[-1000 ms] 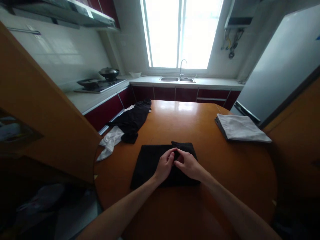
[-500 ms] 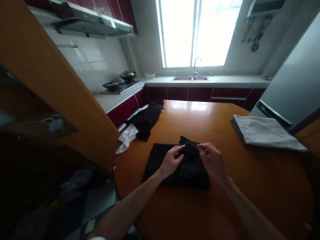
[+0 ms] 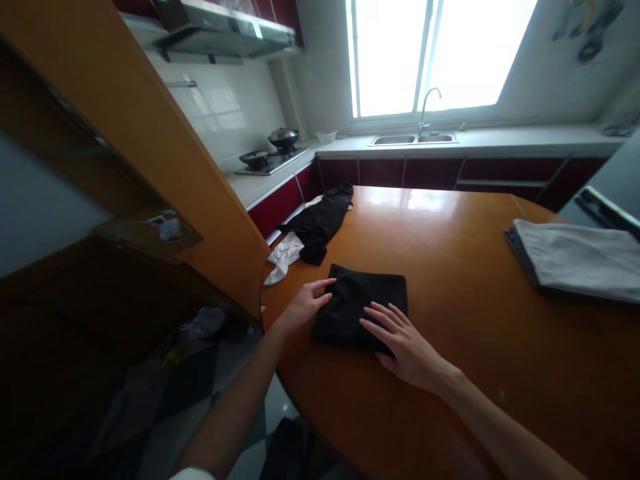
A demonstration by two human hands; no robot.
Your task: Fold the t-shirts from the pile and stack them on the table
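A folded black cloth lies on the orange wooden table near its left edge. My left hand rests at the cloth's left side, fingers stretched out and touching its edge. My right hand lies flat on the cloth's near right part, fingers spread. Neither hand grips anything.
A crumpled black garment and a white one lie at the table's far left edge. A folded grey-white cloth stack sits at the right. An orange partition stands to the left. Behind are a stove and a sink.
The black cloth has been folded over into a smaller rectangle. Both hands went from pinching its top edge to lying flat on it. The view swung left.
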